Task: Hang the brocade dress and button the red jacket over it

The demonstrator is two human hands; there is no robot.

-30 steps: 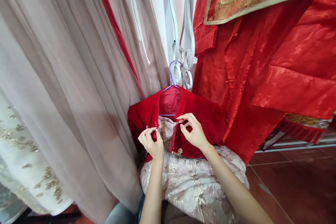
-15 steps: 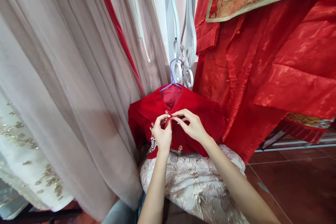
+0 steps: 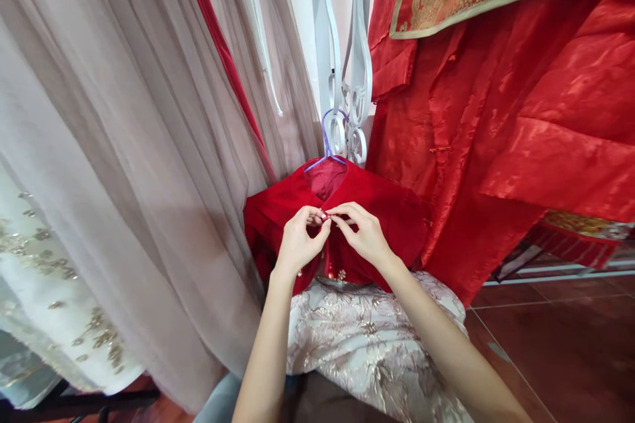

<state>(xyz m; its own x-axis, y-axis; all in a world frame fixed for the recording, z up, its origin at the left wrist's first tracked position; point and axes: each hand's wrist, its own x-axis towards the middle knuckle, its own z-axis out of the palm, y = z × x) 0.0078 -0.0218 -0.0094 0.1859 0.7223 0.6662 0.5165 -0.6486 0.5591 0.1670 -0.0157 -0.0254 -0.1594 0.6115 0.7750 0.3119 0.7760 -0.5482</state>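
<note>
A dark red velvet jacket (image 3: 278, 208) hangs on a thin purple hanger (image 3: 327, 139), its front facing me. My left hand (image 3: 302, 238) pinches the jacket's front edge just below the neckline. Fingertip to fingertip with it, my right hand (image 3: 362, 231) pinches the same edge from the right. The small fastening between the fingertips is mostly hidden. A gold beaded ornament (image 3: 341, 275) shows low on the jacket front. Below the jacket lies a pale, shiny patterned fabric (image 3: 352, 330).
Greyish-pink drapes (image 3: 149, 145) fill the left side, with a white beaded gown (image 3: 94, 330) at the lower left. White scrolled metalwork (image 3: 358, 106) stands behind the hanger. Red satin garments (image 3: 496, 119) hang on the right above a reddish tiled floor (image 3: 560, 337).
My left hand has turned and its forearm has swung left, now covering the beaded trim on the jacket's left side. My right hand stays almost in place, still pinching.
</note>
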